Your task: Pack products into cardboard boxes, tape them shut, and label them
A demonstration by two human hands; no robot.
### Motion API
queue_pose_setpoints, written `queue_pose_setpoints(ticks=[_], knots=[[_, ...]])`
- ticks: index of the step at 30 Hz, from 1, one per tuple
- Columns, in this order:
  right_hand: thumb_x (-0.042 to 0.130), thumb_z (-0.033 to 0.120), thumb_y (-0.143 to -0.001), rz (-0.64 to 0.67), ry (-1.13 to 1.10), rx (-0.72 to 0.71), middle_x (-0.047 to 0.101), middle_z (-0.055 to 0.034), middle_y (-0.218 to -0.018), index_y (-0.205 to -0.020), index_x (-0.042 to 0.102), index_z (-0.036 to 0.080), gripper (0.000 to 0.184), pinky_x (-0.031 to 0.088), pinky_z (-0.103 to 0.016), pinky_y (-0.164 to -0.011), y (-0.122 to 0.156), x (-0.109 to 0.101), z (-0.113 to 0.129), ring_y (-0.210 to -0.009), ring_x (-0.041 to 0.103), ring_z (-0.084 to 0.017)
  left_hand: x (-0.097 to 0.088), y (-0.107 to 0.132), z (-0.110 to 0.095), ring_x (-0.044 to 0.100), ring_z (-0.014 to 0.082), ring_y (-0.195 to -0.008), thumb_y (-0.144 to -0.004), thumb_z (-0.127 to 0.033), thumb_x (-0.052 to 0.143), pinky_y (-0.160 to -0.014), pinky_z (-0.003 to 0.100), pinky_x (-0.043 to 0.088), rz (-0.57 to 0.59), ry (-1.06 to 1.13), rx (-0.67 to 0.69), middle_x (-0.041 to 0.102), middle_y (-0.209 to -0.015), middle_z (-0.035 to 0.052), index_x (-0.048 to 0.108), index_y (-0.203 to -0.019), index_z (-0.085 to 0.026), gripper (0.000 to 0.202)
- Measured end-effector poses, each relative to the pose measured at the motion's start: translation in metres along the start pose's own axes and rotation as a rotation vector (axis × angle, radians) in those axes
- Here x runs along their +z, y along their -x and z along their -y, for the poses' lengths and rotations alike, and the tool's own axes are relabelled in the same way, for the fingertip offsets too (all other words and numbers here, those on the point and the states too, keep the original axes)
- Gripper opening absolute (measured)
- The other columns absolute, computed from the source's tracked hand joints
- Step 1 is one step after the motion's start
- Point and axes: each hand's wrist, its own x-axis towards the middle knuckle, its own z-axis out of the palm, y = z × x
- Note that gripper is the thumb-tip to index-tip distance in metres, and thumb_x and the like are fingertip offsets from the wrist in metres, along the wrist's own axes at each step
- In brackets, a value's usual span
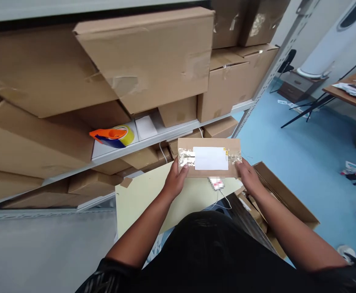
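Note:
A small brown cardboard parcel (208,143) with a white label and shiny clear tape is held flat in front of me. My left hand (175,180) grips its left end, thumb on the taped top. Its right end is clasped by my right hand (248,176). Below the parcel lies a pale yellow sheet of card (144,195). An open cardboard box (283,195) stands under my right forearm.
Metal shelving (153,140) to the left and ahead is packed with large cardboard boxes (147,57). An orange tape dispenser with yellow tape (114,136) rests on the shelf. To the right: blue floor (302,158), a wooden desk (351,95), a chair, scattered items.

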Motion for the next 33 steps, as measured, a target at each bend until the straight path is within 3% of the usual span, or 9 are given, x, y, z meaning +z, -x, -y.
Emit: queue_pose_setpoints(ticks=[4,10,13,17,22,25,27,30,33], knots=[[0.048,0.064,-0.097,-0.071,-0.007,0.036,0.068,-0.0039,-0.139,-0.137,0.066,0.026,0.058,0.043,-0.043,-0.114,-0.001,-0.03,-0.016,-0.132,0.058,-0.032,0.032,-0.017,-0.011,0.048,0.0284,-0.144,-0.103,-0.055,0.049,-0.122,0.045,0.034,0.073,-0.009,0.045,0.052,-0.156,0.0064,0.038,-0.16,-0.029,0.063],[0.049,0.065,-0.096,-0.184,0.007,0.077,0.072,-0.0057,-0.133,-0.13,0.07,0.025,0.057,0.044,-0.044,-0.111,-0.002,-0.05,-0.038,-0.125,0.061,-0.032,0.06,-0.038,-0.018,0.051,0.0299,-0.141,-0.102,-0.055,0.048,-0.119,0.046,0.037,0.16,-0.038,0.044,0.057,-0.152,0.0081,0.042,-0.157,-0.027,0.061],[0.045,0.067,-0.096,-0.27,0.031,0.098,0.073,-0.0072,-0.128,-0.126,0.071,0.023,0.058,0.046,-0.043,-0.107,-0.002,-0.07,-0.05,-0.12,0.063,-0.032,0.086,-0.06,-0.025,0.055,0.0296,-0.136,-0.101,-0.054,0.05,-0.116,0.045,0.04,0.233,-0.042,0.04,0.061,-0.148,0.0065,0.045,-0.154,-0.028,0.059],[0.043,0.069,-0.096,-0.406,0.105,0.155,0.073,-0.0088,-0.122,-0.123,0.07,0.021,0.06,0.046,-0.043,-0.103,0.004,-0.117,-0.078,-0.112,0.063,-0.031,0.15,-0.094,-0.037,0.058,0.0297,-0.132,-0.099,-0.055,0.052,-0.113,0.043,0.043,0.36,-0.038,0.013,0.063,-0.144,0.0062,0.05,-0.148,-0.026,0.056],[0.04,0.067,-0.097,-0.614,0.221,0.327,0.072,-0.0113,-0.122,-0.126,0.067,0.02,0.062,0.045,-0.044,-0.105,0.024,-0.188,-0.124,-0.112,0.063,-0.031,0.258,-0.13,-0.046,0.061,0.0281,-0.129,-0.099,-0.059,0.047,-0.11,0.041,0.045,0.592,-0.063,0.042,0.066,-0.141,0.0042,0.053,-0.145,-0.029,0.055],[0.036,0.065,-0.098,-0.629,0.269,0.476,0.068,-0.0141,-0.133,-0.137,0.062,0.021,0.065,0.042,-0.045,-0.11,0.036,-0.218,-0.154,-0.123,0.061,-0.033,0.314,-0.142,-0.045,0.057,0.0293,-0.135,-0.099,-0.062,0.045,-0.113,0.042,0.043,0.749,-0.127,0.048,0.062,-0.147,0.0051,0.052,-0.148,-0.03,0.059],[0.037,0.064,-0.097,-0.604,0.3,0.583,0.061,-0.0173,-0.145,-0.148,0.054,0.018,0.07,0.038,-0.047,-0.115,0.042,-0.229,-0.171,-0.134,0.055,-0.036,0.338,-0.144,-0.041,0.05,0.0317,-0.142,-0.098,-0.063,0.046,-0.118,0.044,0.038,0.773,-0.208,0.024,0.054,-0.155,0.0086,0.049,-0.151,-0.027,0.064],[0.039,0.063,-0.096,-0.579,0.314,0.658,0.051,-0.02,-0.155,-0.157,0.043,0.013,0.079,0.032,-0.047,-0.12,0.047,-0.234,-0.186,-0.144,0.046,-0.036,0.344,-0.142,-0.033,0.047,0.0307,-0.145,-0.099,-0.062,0.045,-0.12,0.043,0.035,0.719,-0.239,0.007,0.052,-0.157,0.0108,0.052,-0.149,-0.022,0.064],[0.043,0.062,-0.095,-0.534,0.292,0.627,0.055,-0.019,-0.152,-0.153,0.049,0.014,0.075,0.034,-0.046,-0.119,0.041,-0.229,-0.188,-0.141,0.05,-0.035,0.316,-0.135,-0.027,0.055,0.027,-0.138,-0.1,-0.059,0.045,-0.117,0.04,0.04,0.655,-0.158,0.029,0.062,-0.147,0.0082,0.061,-0.138,-0.023,0.055]])
